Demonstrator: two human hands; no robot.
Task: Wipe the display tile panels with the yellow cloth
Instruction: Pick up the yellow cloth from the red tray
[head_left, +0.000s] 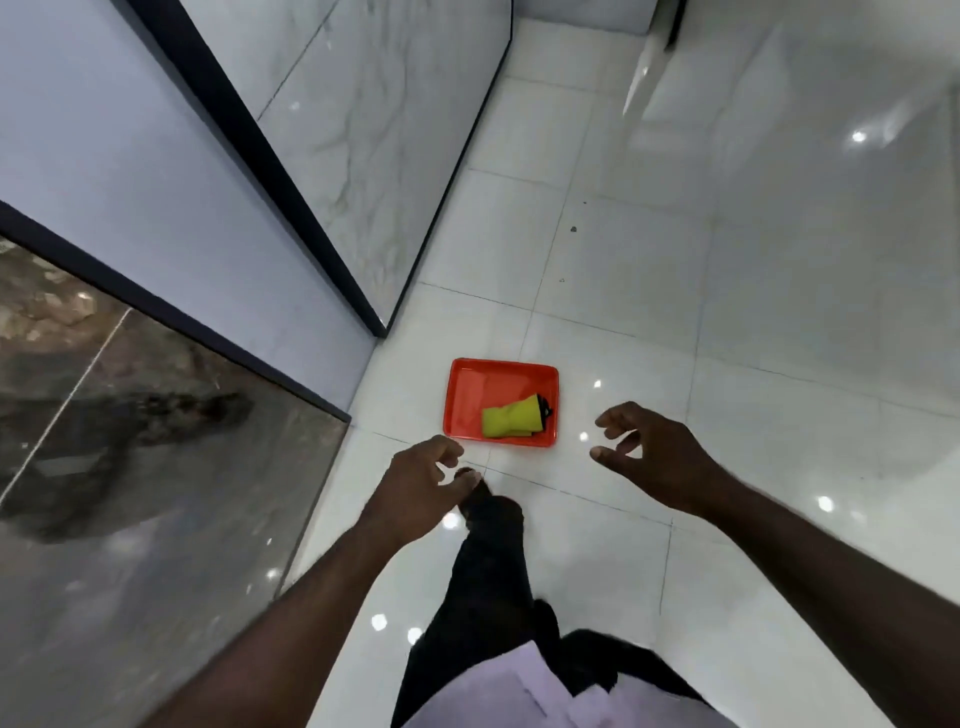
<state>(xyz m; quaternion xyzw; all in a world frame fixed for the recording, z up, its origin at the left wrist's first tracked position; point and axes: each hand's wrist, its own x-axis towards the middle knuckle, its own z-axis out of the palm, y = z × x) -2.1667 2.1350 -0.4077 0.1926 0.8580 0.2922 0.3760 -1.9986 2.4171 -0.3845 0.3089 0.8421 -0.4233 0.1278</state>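
A folded yellow cloth (507, 421) lies in a red tray (470, 387) on the white floor, with a small black thing beside it at the tray's right edge. Two display tile panels stand at the left: a dark brown one (130, 441) near me and a white marbled one (374, 135) farther back. My left hand (421, 486) hovers just below the tray's near left corner, fingers loosely curled, holding nothing. My right hand (649, 454) hangs to the right of the tray, fingers spread and bent, also empty.
A pale blue-grey panel face (130, 171) with dark frames stands between the two tile panels. Glossy white floor tiles (727, 312) stretch ahead and to the right. My leg in dark trousers (488, 561) steps forward just below the tray.
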